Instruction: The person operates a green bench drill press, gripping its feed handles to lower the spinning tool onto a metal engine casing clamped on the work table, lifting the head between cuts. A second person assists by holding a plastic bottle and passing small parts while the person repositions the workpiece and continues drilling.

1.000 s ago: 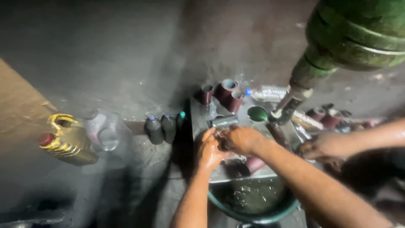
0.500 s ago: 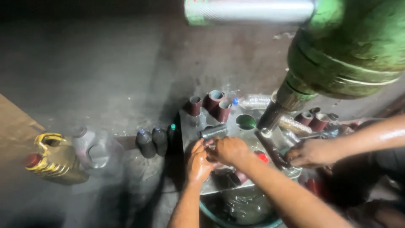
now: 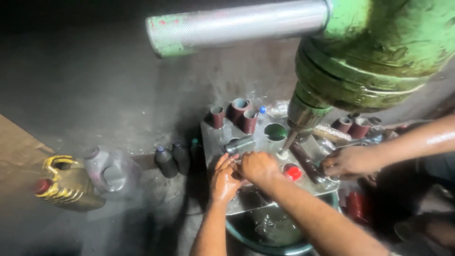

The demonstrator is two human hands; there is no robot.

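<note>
Metal sleeve (image 3: 239, 144) beside two hands: left hand (image 3: 223, 177), right hand (image 3: 257, 166).

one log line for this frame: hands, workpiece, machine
left hand on table plate | right hand beside drill bit | another person's hand at table

1. The floor (image 3: 95, 85) is dark grey, dusty and stained, lit dimly from above.
2. A brown board (image 3: 19, 147) lies at the left edge; it may be cardboard, too dim to tell.
3. A green drill press head (image 3: 379, 52) with a knurled metal handle (image 3: 237, 23) looms overhead.
4. Far corners sink into shadow.
</note>
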